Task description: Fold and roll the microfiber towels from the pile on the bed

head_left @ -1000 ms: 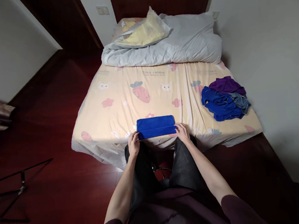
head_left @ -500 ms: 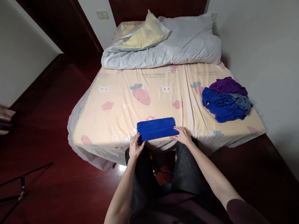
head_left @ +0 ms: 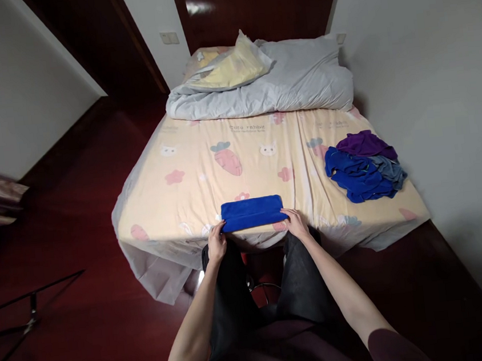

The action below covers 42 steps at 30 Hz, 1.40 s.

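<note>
A blue cloth (head_left: pixel 252 212), folded into a flat strip, lies along the near edge of the bed (head_left: pixel 197 176). A crease runs lengthwise across it, and a small white tag sticks out at its left side. My left hand (head_left: pixel 217 241) pinches its near left corner, thumb and fingers closed together. At the near right corner, my right hand (head_left: pixel 296 223) grips the cloth between thumb and fingers.
To the right on the bed lies a heap of crumpled cloths (head_left: pixel 358 171) in blue, purple and grey-blue. A grey quilt (head_left: pixel 299 77) and a yellow pillow (head_left: pixel 237 66) rest by the headboard (head_left: pixel 266 5). Black stand legs (head_left: pixel 33 308) are on the floor at left.
The camera view has tilted slightly up, so the bed sits lower in the picture. My left hand's fingers have drawn in closer to the cloth's near left corner. The cloth stays folded.
</note>
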Motion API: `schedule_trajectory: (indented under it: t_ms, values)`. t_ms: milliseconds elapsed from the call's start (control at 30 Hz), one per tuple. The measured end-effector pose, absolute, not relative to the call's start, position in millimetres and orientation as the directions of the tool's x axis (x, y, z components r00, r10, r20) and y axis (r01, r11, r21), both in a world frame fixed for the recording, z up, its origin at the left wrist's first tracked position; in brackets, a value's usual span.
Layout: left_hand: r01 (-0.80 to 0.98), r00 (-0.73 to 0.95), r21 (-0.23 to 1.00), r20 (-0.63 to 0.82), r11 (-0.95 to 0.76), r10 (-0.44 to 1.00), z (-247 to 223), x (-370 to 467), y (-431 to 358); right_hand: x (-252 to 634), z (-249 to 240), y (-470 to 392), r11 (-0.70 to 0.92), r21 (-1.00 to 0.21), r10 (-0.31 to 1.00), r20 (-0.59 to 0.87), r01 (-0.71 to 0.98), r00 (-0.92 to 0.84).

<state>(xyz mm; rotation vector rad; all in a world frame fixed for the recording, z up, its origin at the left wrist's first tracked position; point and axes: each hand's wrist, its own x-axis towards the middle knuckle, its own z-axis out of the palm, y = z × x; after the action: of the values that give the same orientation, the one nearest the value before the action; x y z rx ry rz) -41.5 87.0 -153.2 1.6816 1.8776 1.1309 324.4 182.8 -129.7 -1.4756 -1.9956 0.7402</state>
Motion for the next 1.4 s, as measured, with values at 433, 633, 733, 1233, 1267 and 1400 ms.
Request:
schedule_trajectory:
  t_ms: [433, 633, 733, 1233, 1267, 1400]
  values:
    - [0.588, -0.391, 0.803, 0.183, 0.092, 0.902, -165, -44, 90, 322, -116, 182, 0.131, -0.693, 0.987, 0.029, 0.708, -0.155]
    - [0.573, -0.464, 0.807, 0.173, 0.145, 0.869, -172, -46, 93, 323, -122, 184, 0.080, -0.683, 0.990, -0.032, 0.726, -0.139]
    - [0.567, -0.480, 0.808, 0.168, 0.158, 0.861, -173, -46, 96, 323, -125, 185, 0.085, -0.679, 0.990, -0.023, 0.729, -0.137]
    - [0.509, -0.611, 0.813, 0.111, 0.282, 0.784, -172, -42, 103, 321, -121, 185, 0.006, -0.678, 0.992, -0.091, 0.735, -0.091]
    - [0.504, -0.619, 0.815, 0.111, 0.285, 0.778, -171, -42, 104, 321, -121, 185, 0.003, -0.678, 0.992, -0.093, 0.735, -0.090]
    - [0.483, -0.648, 0.818, 0.095, 0.312, 0.756, -170, -43, 107, 319, -121, 187, -0.023, -0.663, 0.989, -0.125, 0.748, -0.080]
